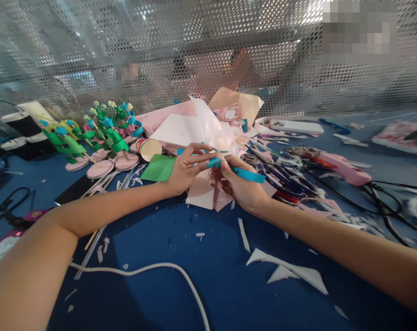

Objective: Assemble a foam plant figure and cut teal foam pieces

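Note:
A blue paper strip [251, 176] is pinched between my hands over the middle of the table. Its folded part lies at my fingertips and its free end sticks out to the right past my right hand [243, 185]. My left hand [186, 169] meets it from the other side, thumb and fingers closed at the fold. Just left of that hand lies a green paper piece [157, 168], partly covered by it. Behind and below the hands are white sheets [176, 131] and pink and white paper pieces [200, 189].
Paper plants with green curls [114, 138] stand on round pink bases at left. To the right lie a pink glue gun [346, 169] with black cords, a white phone [296, 126] and paper scraps [291, 269]. A white cable [153, 265] crosses the front. Perforated metal [201, 41] rises behind.

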`<state>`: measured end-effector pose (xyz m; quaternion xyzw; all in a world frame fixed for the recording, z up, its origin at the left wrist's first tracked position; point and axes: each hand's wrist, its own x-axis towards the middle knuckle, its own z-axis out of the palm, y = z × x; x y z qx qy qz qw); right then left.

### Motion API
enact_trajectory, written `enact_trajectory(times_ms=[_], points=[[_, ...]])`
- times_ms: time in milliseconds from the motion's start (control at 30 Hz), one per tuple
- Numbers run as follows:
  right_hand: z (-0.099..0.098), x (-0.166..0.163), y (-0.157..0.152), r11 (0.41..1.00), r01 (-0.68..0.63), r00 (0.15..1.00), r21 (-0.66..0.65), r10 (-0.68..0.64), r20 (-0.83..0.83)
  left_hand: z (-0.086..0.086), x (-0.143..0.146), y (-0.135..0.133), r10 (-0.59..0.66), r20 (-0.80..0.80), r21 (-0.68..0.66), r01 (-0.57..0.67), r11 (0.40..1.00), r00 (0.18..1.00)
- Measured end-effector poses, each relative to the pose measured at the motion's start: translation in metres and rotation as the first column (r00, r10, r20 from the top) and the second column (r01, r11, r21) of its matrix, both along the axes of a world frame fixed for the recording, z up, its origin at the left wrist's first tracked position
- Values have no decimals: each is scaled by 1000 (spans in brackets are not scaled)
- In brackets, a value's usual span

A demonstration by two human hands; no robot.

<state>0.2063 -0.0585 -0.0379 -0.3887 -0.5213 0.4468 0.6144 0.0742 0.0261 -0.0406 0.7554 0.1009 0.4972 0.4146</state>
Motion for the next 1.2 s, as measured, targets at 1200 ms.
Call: enact_trajectory(times_ms=[1200], points=[[8,-4,-4,995,88,996,-52,-88,9,1,0,0,-109,14,-11,109,994,994]])
